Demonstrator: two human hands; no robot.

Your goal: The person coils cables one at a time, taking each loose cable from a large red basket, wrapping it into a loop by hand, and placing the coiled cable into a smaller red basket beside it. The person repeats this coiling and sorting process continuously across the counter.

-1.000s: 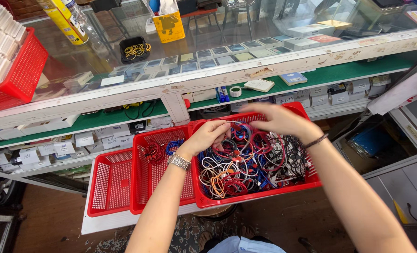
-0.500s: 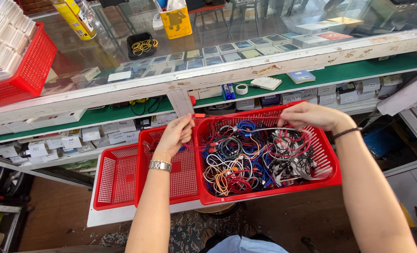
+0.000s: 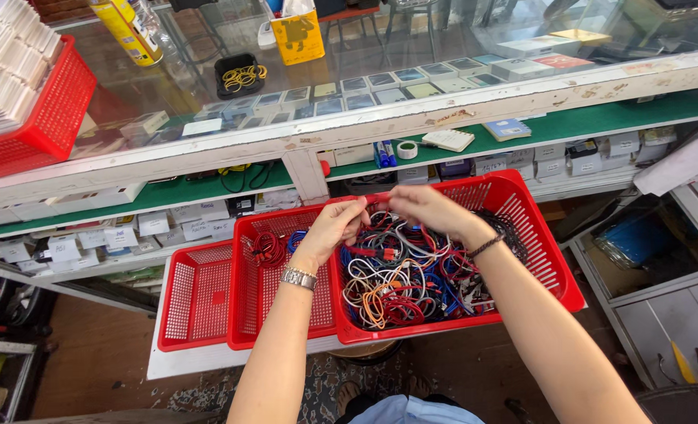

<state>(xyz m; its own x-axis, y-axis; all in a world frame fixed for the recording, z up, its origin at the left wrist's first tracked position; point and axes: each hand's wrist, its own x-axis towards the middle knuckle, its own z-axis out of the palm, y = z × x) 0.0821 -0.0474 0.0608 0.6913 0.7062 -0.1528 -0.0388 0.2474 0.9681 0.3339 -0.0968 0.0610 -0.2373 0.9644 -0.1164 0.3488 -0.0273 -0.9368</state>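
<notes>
Centrally, a glass-topped counter (image 3: 207,161) spans the upper frame; below it, three red baskets sit side by side. Largest basket (image 3: 549,259), at centre right, holds tangled cables (image 3: 400,279). Above its upper rim, left hand (image 3: 335,228) and right hand (image 3: 427,208) pinch a red cable (image 3: 378,206) between them.

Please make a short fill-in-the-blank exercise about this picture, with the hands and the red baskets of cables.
1. Both hands meet over the ___ of the three red baskets.
2. The left hand wears a metal ___ on its wrist.
3. The right hand and the left one hold a cable above the largest basket, which is full of tangled ___.
4. The smallest basket holds ___.

Missing words: largest; watch; cables; nothing
</notes>
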